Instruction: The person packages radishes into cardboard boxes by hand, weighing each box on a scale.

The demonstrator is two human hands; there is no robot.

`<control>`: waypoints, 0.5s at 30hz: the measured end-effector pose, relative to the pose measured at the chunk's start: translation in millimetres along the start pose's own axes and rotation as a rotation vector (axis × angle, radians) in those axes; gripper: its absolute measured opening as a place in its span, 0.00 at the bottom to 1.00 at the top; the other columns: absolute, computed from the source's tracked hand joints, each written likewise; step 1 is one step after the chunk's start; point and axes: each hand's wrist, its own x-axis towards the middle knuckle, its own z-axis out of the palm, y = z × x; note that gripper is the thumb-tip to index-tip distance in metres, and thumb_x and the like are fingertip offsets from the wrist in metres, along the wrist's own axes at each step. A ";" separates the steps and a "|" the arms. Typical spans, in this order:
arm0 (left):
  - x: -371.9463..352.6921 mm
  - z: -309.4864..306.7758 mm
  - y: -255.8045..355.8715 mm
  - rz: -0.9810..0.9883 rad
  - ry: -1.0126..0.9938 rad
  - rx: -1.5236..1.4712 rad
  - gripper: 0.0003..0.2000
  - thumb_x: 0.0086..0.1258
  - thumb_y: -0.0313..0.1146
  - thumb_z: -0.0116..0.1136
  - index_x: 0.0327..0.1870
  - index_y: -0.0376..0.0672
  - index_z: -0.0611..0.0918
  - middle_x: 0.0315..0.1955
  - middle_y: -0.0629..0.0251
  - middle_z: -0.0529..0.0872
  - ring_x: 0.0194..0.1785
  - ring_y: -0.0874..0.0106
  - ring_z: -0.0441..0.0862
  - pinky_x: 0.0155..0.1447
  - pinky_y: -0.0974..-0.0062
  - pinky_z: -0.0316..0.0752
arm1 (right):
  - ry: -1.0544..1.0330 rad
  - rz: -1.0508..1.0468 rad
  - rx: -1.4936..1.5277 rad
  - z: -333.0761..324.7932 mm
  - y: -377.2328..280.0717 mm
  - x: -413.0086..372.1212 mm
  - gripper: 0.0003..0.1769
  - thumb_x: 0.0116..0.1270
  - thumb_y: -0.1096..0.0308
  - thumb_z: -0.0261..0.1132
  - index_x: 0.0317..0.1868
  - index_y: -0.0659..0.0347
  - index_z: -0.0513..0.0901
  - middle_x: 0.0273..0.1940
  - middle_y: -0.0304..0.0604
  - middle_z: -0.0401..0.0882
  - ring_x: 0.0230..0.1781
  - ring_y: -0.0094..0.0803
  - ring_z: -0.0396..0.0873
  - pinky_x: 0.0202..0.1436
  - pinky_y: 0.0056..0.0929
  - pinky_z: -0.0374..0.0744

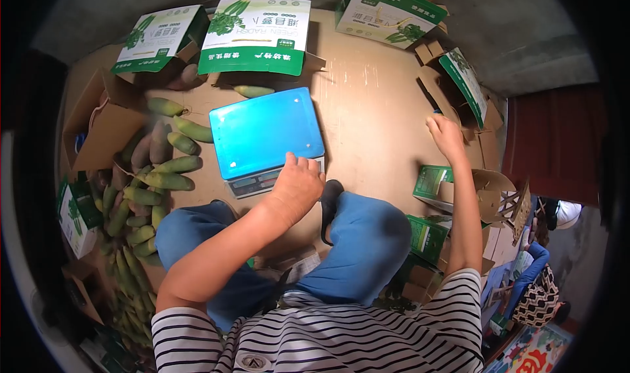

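Scale (266, 137) sits on the floor (374, 110) just ahead of the person's knees, its blue pan bare. The left hand (298, 184) lies palm down on the scale's front edge, fingers bent over the display and holding nothing that shows. The right hand (446, 135) is stretched out to the right, fingertips at the flap of a side carton (467, 84). Whether it grips the flap I cannot tell.

Radishes (154, 176) lie heaped to the left of the scale, and the heap trails back along the left side. One radish (252, 91) lies apart, just behind the pan. Green printed cartons (256, 35) stand in a row beyond it; their insides are hidden. More folded ones (433, 181) lie by the right knee.

With the pan bare and the heap so large, little looks done — most radishes seem to be left, though what the cartons hold stays unseen.
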 end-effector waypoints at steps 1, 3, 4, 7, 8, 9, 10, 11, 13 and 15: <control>-1.0 0.8 -0.9 -0.007 0.007 0.000 0.07 0.64 0.31 0.56 0.39 0.42 0.82 0.34 0.60 0.80 0.43 0.62 0.80 0.57 0.57 0.72 | -0.034 -0.031 -0.023 2.4 -21.5 16.0 0.19 0.72 0.56 0.55 0.40 0.64 0.82 0.39 0.56 0.82 0.43 0.53 0.80 0.47 0.47 0.76; -2.7 -0.2 -4.1 -0.015 0.000 -0.001 0.06 0.64 0.31 0.56 0.39 0.43 0.82 0.34 0.61 0.80 0.43 0.62 0.80 0.56 0.58 0.72 | -0.095 -0.090 -0.032 13.0 -51.8 48.0 0.18 0.72 0.56 0.55 0.42 0.63 0.83 0.42 0.55 0.82 0.46 0.53 0.80 0.50 0.47 0.75; -2.9 -3.6 -5.6 -0.014 -0.011 -0.004 0.06 0.64 0.31 0.56 0.39 0.43 0.82 0.34 0.61 0.80 0.43 0.63 0.80 0.56 0.58 0.72 | -0.121 -0.117 -0.019 17.8 -61.9 62.8 0.18 0.72 0.56 0.55 0.43 0.62 0.83 0.45 0.54 0.81 0.48 0.52 0.79 0.51 0.47 0.75; -0.5 0.8 -12.2 -0.017 -0.009 -0.022 0.06 0.65 0.31 0.56 0.39 0.43 0.82 0.34 0.61 0.80 0.43 0.63 0.80 0.56 0.58 0.71 | -0.062 -0.131 -0.050 32.7 -85.6 98.9 0.17 0.71 0.57 0.56 0.46 0.61 0.83 0.49 0.50 0.81 0.50 0.49 0.79 0.54 0.45 0.76; 0.0 3.1 -14.7 -0.021 -0.005 -0.031 0.06 0.65 0.31 0.56 0.39 0.43 0.82 0.34 0.61 0.80 0.43 0.63 0.80 0.57 0.58 0.71 | -0.019 -0.134 -0.047 36.5 -87.2 110.6 0.16 0.71 0.58 0.56 0.46 0.60 0.83 0.49 0.49 0.81 0.51 0.48 0.79 0.55 0.44 0.76; 0.9 4.0 -17.2 -0.020 -0.018 -0.027 0.06 0.65 0.31 0.56 0.40 0.43 0.82 0.35 0.61 0.80 0.43 0.62 0.80 0.57 0.58 0.71 | 0.023 -0.139 -0.044 40.5 -88.5 122.9 0.15 0.71 0.58 0.56 0.46 0.59 0.83 0.50 0.48 0.81 0.52 0.47 0.78 0.56 0.44 0.76; 1.9 4.7 -20.0 -0.021 -0.030 -0.022 0.06 0.66 0.32 0.56 0.40 0.43 0.82 0.35 0.61 0.80 0.43 0.62 0.80 0.57 0.57 0.71 | 0.066 -0.145 -0.041 43.2 -89.6 136.5 0.15 0.71 0.59 0.57 0.47 0.59 0.83 0.51 0.47 0.81 0.53 0.45 0.78 0.57 0.43 0.76; 2.8 5.7 -23.1 -0.020 -0.044 -0.016 0.06 0.66 0.32 0.56 0.40 0.42 0.82 0.35 0.61 0.80 0.44 0.62 0.80 0.58 0.57 0.71 | 0.124 -0.159 -0.055 44.3 -89.3 150.6 0.14 0.70 0.60 0.57 0.47 0.58 0.83 0.51 0.46 0.81 0.54 0.45 0.78 0.58 0.43 0.76; 5.3 9.5 -29.8 -0.028 -0.042 -0.048 0.07 0.66 0.32 0.56 0.40 0.42 0.82 0.35 0.60 0.81 0.44 0.62 0.80 0.58 0.56 0.71 | 0.241 -0.177 -0.084 45.2 -82.8 177.3 0.14 0.70 0.61 0.59 0.49 0.58 0.83 0.53 0.44 0.81 0.56 0.43 0.77 0.60 0.42 0.75; 9.6 13.6 -36.0 -0.034 -0.047 -0.071 0.07 0.66 0.32 0.56 0.40 0.42 0.82 0.36 0.60 0.81 0.44 0.62 0.80 0.58 0.55 0.71 | 0.326 -0.161 -0.128 41.9 -78.5 205.0 0.15 0.69 0.61 0.60 0.52 0.57 0.82 0.56 0.44 0.79 0.59 0.43 0.75 0.62 0.42 0.74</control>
